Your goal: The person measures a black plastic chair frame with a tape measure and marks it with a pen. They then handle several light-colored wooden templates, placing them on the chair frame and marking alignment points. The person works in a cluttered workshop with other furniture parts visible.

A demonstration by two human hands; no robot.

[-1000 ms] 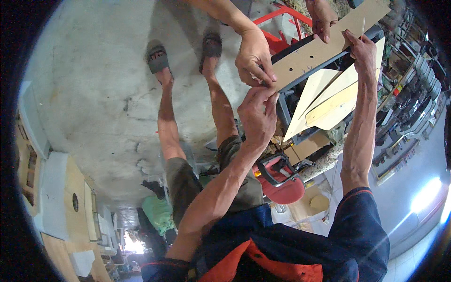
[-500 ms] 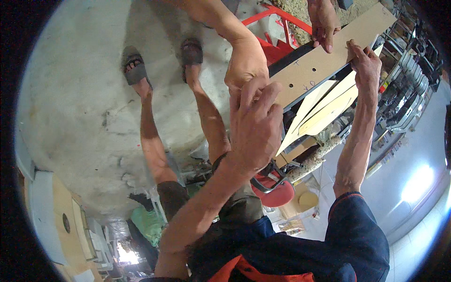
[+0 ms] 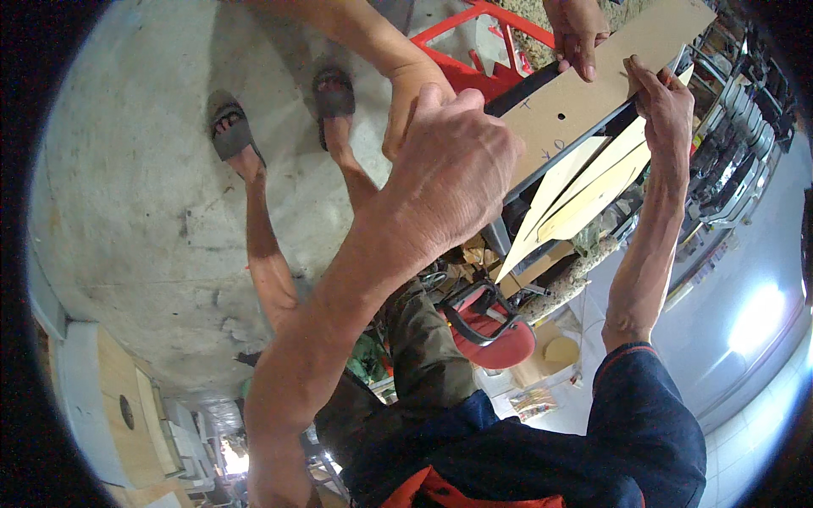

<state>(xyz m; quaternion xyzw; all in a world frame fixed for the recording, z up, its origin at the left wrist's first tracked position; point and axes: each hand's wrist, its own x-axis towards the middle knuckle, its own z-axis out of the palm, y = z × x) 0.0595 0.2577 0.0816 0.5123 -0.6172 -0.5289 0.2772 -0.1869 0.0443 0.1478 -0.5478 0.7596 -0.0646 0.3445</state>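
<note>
A long tan board (image 3: 584,106) with a dark edge, pen marks and a small drilled hole slants up to the right. My left hand (image 3: 457,169) is closed in a fist, knuckles up, over the board's lower left end; whatever its curled fingers hold is hidden beneath it. Thumb and fingers of my right hand (image 3: 665,106) pinch the board's right edge, farther up. Another person's hand (image 3: 580,38) grips the opposite edge near the top. That person's other hand (image 3: 415,97) is partly covered by my left hand, its fingers out of sight.
Pale yellow pointed sheets (image 3: 584,186) lie below the board's right side. Behind the board stands a red metal frame (image 3: 483,51). A red stool seat (image 3: 500,343) is by my legs, and dark metal parts (image 3: 732,161) are stacked at the right. Slippered feet (image 3: 233,131) stand on concrete.
My left hand has moved up and turned knuckles up, closing over the board's end, and it now covers one of the two holes seen before. My right hand keeps its pinch.
</note>
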